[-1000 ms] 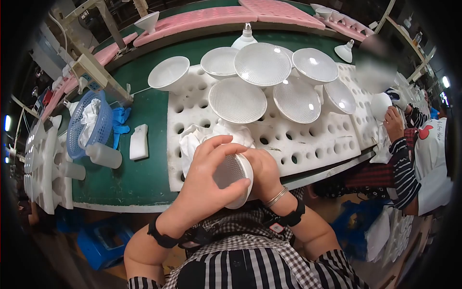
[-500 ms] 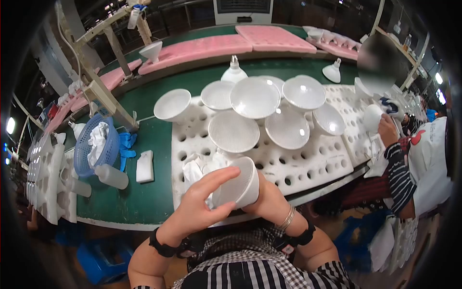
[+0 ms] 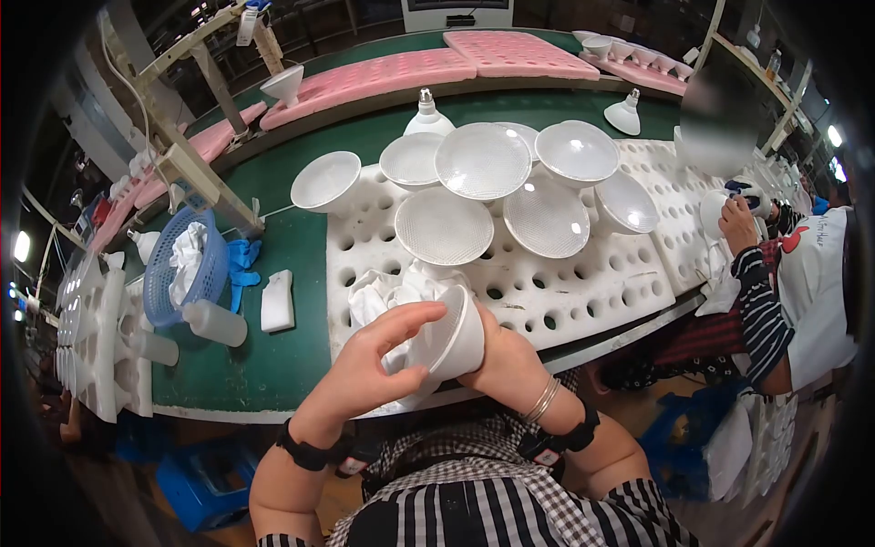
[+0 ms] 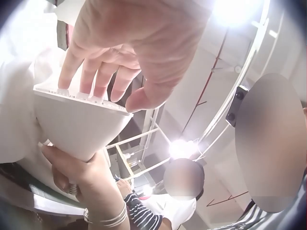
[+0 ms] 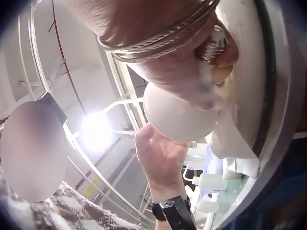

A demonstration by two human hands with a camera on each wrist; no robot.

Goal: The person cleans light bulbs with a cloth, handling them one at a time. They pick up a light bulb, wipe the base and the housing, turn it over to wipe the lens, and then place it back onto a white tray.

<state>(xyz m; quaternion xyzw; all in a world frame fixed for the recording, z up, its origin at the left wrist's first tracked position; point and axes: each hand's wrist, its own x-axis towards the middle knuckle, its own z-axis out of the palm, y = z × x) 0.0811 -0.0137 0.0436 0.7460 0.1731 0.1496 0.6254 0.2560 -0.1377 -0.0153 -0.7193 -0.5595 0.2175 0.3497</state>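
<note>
My right hand (image 3: pixel 510 365) grips a white reflector bulb (image 3: pixel 469 342) from behind; its metal screw base (image 5: pixel 217 45) shows among the fingers in the right wrist view. The bulb is tilted, with its ribbed round face toward my left hand (image 3: pixel 369 360). That hand spreads over the face with fairly straight fingers, fingertips (image 4: pixel 82 95) at the face and thumb at the rim in the left wrist view. A crumpled white cloth (image 3: pixel 369 296) lies just beyond the hands. Several larger reflector bulbs (image 3: pixel 444 226) stand face up on a white foam tray (image 3: pixel 583 283) with holes.
On the green table (image 3: pixel 264 365) at left are a blue basket (image 3: pixel 162 296) with white cloth, blue gloves (image 3: pixel 241 264), a white block (image 3: pixel 277 301) and white bottles (image 3: pixel 214 324). Pink foam trays (image 3: pixel 383 77) line the back. Another person (image 3: pixel 766 301) works at right.
My left thumb has drawn back from across the bulb's face to its near rim. The bulb has turned slightly, showing more of its outer side. The head view has shifted.
</note>
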